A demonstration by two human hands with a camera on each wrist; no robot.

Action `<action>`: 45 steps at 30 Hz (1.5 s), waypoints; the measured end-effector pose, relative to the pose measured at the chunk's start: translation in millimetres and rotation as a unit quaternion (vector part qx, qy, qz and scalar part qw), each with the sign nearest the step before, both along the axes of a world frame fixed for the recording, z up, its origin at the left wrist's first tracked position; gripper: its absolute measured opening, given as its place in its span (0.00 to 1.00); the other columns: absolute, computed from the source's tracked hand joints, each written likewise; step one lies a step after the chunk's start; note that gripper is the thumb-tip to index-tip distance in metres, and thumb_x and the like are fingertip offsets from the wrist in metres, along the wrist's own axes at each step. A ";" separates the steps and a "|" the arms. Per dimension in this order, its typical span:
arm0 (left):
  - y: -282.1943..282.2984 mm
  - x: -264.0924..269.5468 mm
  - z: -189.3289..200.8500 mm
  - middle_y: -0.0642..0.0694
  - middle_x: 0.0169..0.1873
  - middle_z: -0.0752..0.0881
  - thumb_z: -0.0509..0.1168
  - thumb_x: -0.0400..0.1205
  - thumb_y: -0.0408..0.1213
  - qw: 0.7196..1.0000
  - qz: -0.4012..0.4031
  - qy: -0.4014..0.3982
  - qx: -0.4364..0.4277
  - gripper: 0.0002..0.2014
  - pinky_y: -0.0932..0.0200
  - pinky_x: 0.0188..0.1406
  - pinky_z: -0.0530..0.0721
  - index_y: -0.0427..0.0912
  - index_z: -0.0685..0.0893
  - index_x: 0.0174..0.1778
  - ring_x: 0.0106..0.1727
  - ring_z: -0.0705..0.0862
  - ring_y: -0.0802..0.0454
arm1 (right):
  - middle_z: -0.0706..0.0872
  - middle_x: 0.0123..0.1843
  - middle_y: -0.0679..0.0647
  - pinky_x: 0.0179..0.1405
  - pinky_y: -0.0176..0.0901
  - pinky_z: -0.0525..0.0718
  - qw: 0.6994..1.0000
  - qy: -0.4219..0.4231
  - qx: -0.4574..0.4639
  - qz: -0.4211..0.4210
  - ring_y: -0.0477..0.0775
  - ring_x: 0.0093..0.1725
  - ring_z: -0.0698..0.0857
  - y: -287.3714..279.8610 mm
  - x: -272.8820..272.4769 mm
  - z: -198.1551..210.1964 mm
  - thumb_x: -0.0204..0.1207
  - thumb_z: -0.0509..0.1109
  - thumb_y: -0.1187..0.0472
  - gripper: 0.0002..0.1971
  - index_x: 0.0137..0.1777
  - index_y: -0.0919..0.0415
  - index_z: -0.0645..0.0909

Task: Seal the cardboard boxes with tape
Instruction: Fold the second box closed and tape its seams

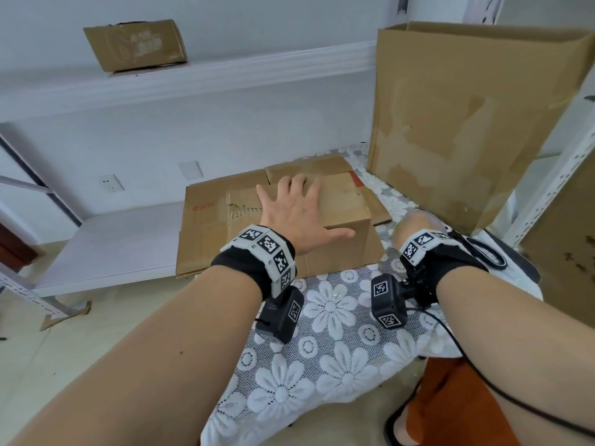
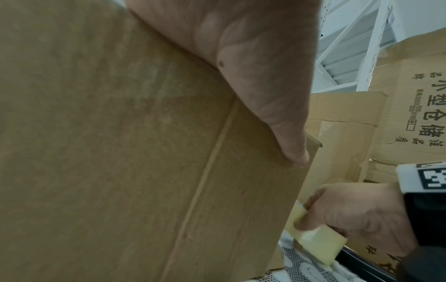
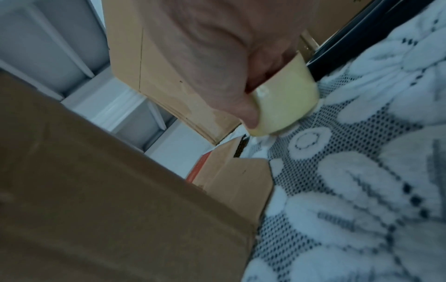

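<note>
Head view, left side: a small cardboard box (image 1: 138, 45) sits on a white wall ledge (image 1: 193, 82), well apart from the work area. Below it, a white shelf board (image 1: 106, 246) of a metal rack runs toward the centre.

Centre: a flattened cardboard sheet (image 1: 206, 233) lies partly on the worktop (image 1: 338, 342), which is covered by a lace cloth with white flowers. On this sheet stands the closed cardboard box (image 1: 341, 220). The left hand (image 1: 299, 210) lies flat on top of this box, fingers spread and straight, palm down, gripping nothing. The left wrist view confirms the thumb (image 2: 289, 133) resting against the box face near its edge.

Right of centre: the right hand (image 1: 415, 226) is just beside the box, low over the cloth, blurred in the head view. Both wrist views show its fingers curled round a roll of yellowish tape (image 3: 284, 106), with the roll touching or just above the cloth; which of the two cannot be told.

Right side: a large open cardboard box (image 1: 460, 123) stands upright at the rear of the worktop. A black object (image 1: 486, 252), not identifiable, lies just behind the right wrist. Further cardboard (image 1: 566, 252) with printed characters leans at the right edge, beside a white perforated rack upright (image 1: 547, 188).
</note>
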State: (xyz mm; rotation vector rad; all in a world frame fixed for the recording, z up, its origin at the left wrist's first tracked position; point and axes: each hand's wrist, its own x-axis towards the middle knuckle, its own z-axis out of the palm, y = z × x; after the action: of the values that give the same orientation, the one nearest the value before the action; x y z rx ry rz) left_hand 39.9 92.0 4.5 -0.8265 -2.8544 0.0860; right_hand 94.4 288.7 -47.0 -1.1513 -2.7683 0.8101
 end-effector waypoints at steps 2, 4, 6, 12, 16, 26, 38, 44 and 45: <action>0.1 0.6 1.4 0.45 0.82 0.60 0.48 0.66 0.84 1.000 0.003 -0.009 0.003 0.56 0.21 0.75 0.55 0.51 0.55 0.84 0.83 0.56 0.41 | 0.82 0.58 0.66 0.54 0.53 0.78 0.997 0.072 -0.006 -0.021 0.68 0.60 0.80 -3.7 -1.6 7.5 0.81 0.60 0.65 0.14 0.63 0.71 0.76; 0.3 0.5 2.3 0.46 0.82 0.60 0.49 0.66 0.84 1.000 0.002 -0.012 0.009 0.56 0.21 0.75 0.55 0.51 0.56 0.84 0.83 0.57 0.41 | 0.81 0.62 0.68 0.57 0.56 0.79 0.985 0.166 -0.003 -0.038 0.68 0.60 0.81 -12.0 -7.3 19.1 0.83 0.59 0.64 0.17 0.69 0.71 0.70; 0.3 0.6 3.1 0.46 0.82 0.61 0.50 0.66 0.84 1.000 0.001 -0.016 0.010 0.55 0.21 0.75 0.55 0.51 0.57 0.84 0.82 0.57 0.41 | 0.84 0.57 0.65 0.52 0.58 0.83 0.964 0.265 -0.007 -0.013 0.66 0.52 0.84 -24.3 -15.9 33.3 0.85 0.59 0.62 0.17 0.71 0.68 0.69; -10.3 -4.7 8.6 0.49 0.80 0.64 0.61 0.66 0.78 0.998 -0.029 -0.031 0.047 0.52 0.30 0.79 0.56 0.53 0.60 0.83 0.80 0.60 0.45 | 0.84 0.55 0.67 0.49 0.54 0.78 0.924 0.352 0.042 0.143 0.68 0.53 0.81 -73.1 -43.8 69.7 0.80 0.65 0.61 0.22 0.72 0.65 0.68; -26.0 -12.4 7.3 0.44 0.78 0.66 0.68 0.65 0.74 0.993 -0.060 -0.040 0.095 0.57 0.47 0.81 0.61 0.40 0.60 0.83 0.78 0.64 0.44 | 0.78 0.44 0.60 0.44 0.49 0.74 0.915 0.338 0.065 0.210 0.60 0.47 0.77 -98.0 -52.7 68.3 0.77 0.67 0.66 0.05 0.50 0.66 0.76; -46.7 -16.7 2.7 0.45 0.79 0.68 0.51 0.61 0.82 0.997 -0.034 -0.035 0.064 0.58 0.34 0.81 0.53 0.46 0.60 0.82 0.79 0.63 0.41 | 0.76 0.55 0.54 0.52 0.41 0.69 0.920 0.345 0.068 0.170 0.57 0.58 0.72 -119.3 -68.6 64.9 0.72 0.76 0.55 0.07 0.38 0.57 0.83; -57.6 -32.0 1.2 0.49 0.70 0.81 0.70 0.71 0.51 0.909 -0.011 -0.159 0.386 0.46 0.52 0.68 0.76 0.50 0.56 0.84 0.70 0.77 0.49 | 0.85 0.36 0.50 0.30 0.21 0.75 0.873 0.391 -0.221 0.192 0.35 0.31 0.79 -119.9 -65.3 67.6 0.70 0.65 0.78 0.14 0.43 0.60 0.86; -60.7 -30.5 4.0 0.53 0.66 0.80 0.71 0.65 0.58 0.819 0.000 -0.205 0.536 0.35 0.57 0.66 0.75 0.55 0.70 0.67 0.68 0.77 0.57 | 0.83 0.33 0.52 0.28 0.29 0.75 0.872 0.394 -0.200 0.212 0.35 0.27 0.76 -121.0 -71.2 59.7 0.69 0.59 0.81 0.18 0.39 0.61 0.86; -60.9 -29.8 4.4 0.55 0.63 0.81 0.74 0.65 0.60 0.801 0.004 -0.213 0.560 0.36 0.56 0.67 0.77 0.52 0.71 0.66 0.66 0.79 0.59 | 0.84 0.35 0.53 0.30 0.28 0.77 0.873 0.392 -0.195 0.215 0.38 0.31 0.78 -121.0 -71.2 58.9 0.69 0.59 0.81 0.18 0.42 0.64 0.87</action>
State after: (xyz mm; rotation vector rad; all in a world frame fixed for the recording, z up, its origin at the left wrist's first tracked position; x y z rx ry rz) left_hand 10.2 31.1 8.8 -0.5484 -2.4884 -1.7725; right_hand 23.2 167.6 11.9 -0.0909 -2.1922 1.5090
